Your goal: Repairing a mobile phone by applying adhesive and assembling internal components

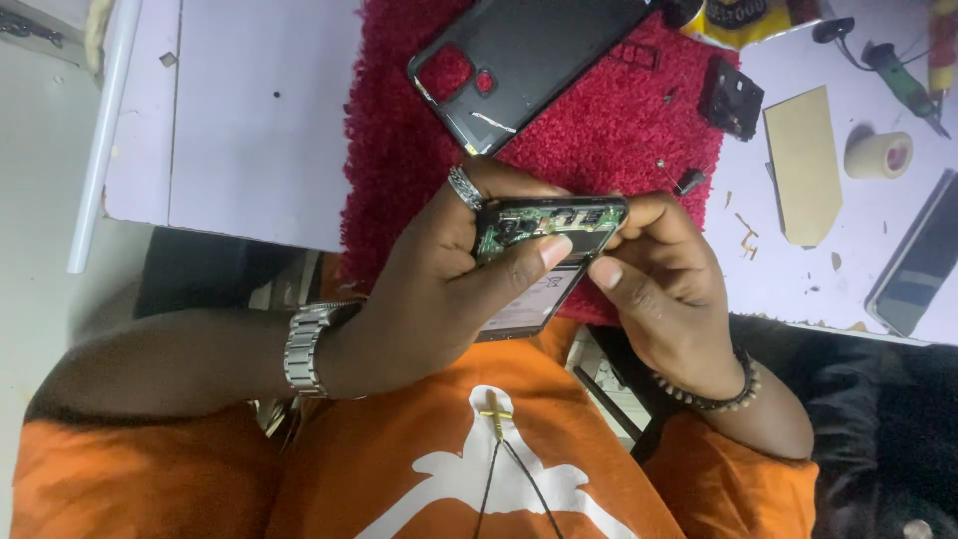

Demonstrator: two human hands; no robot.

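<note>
The opened phone [544, 255] lies gripped between both hands, left hand [439, 289] clasping its side, right hand [664, 274] pinching its top corner.

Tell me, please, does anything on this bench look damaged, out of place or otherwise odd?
The phone held by the left hand and right hand has its back off, green circuit board bare. Its dark back cover lies apart on the red mat, with small loose parts nearby.

A black back cover [524, 60] lies on a red mat [599, 130]. Beside it on the table [249, 120]: tape roll [878, 155], tan card [803, 165], dark phone [918, 260].
</note>
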